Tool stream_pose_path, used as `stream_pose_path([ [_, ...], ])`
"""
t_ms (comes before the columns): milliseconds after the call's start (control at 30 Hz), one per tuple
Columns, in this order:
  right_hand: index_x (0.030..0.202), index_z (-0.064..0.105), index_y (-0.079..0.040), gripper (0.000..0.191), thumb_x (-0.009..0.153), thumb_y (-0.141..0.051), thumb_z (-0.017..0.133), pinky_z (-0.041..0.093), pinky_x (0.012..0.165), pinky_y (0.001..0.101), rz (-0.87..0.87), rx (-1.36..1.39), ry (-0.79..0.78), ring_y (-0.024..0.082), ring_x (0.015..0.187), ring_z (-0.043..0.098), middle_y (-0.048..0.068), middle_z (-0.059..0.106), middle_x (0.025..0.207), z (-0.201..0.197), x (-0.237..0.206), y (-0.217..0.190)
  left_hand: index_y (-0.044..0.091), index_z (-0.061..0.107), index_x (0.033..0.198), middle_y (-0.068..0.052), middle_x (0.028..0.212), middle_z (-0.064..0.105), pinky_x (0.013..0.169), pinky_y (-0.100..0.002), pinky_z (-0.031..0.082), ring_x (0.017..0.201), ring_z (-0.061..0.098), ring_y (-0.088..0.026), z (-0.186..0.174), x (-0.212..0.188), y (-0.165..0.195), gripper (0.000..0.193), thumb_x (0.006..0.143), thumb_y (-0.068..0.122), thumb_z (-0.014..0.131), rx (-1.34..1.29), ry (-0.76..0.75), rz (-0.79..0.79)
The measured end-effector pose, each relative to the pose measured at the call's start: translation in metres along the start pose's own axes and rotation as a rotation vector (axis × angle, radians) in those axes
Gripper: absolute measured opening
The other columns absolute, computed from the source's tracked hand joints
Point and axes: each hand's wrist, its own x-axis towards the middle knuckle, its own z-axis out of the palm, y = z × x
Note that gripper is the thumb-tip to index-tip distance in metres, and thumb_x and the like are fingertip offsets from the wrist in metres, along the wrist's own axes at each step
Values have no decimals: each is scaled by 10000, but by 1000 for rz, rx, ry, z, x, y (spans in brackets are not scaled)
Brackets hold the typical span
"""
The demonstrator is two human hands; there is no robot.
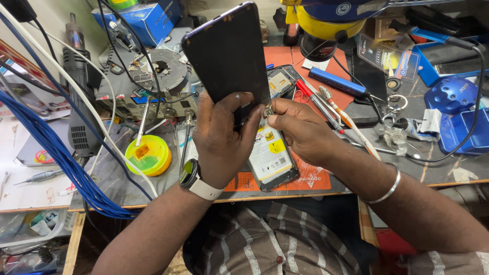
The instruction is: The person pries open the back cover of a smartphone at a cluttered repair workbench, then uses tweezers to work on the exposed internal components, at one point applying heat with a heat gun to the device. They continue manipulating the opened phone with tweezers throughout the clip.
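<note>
My left hand [220,133] has its grip clenched on the lower end of a flat black glass phone panel [227,51], long axis tilting up and away; my right hand [298,128] pinches a small metal part [267,111] at its lower corner. Beneath lies an opened phone, its white battery label [269,153] bearing yellow squares; farther off, a blue carton [147,18]
</note>
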Motion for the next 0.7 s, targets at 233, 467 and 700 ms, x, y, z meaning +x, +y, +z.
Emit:
stream_pose_path([
  [233, 1312, 501, 73, 346, 986, -9, 418, 564, 981, 347, -24, 18, -80, 181, 1102, 661, 161, 612, 1190, -2, -2, 0, 56, 594, 1227, -140, 1187, 593, 753, -314, 587, 995, 715, -249, -3, 0, -2, 378, 948, 45, 850, -34, 4, 20],
  [467, 1273, 532, 58, 302, 1034, -85, 415, 571, 923, 329, -13, -49, 18, 160, 1050, 669, 125, 651, 1141, 4, -1, 0, 54, 607, 1218, -151, 1196, 591, 746, -312, 602, 984, 736, -252, -1, -2, 0, 346, 962, 38, 838, -51, 1, 22],
  [700, 1242, 605, 30, 295, 1037, -85, 426, 549, 860, 263, -86, -245, 62, 80, 983, 637, 60, 669, 1087, 5, -3, -2, 56, 634, 1185, -161, 1143, 586, 709, -330, 586, 921, 724, -273, 6, -5, 3, 319, 948, 39, 847, 17, 7, 71],
])
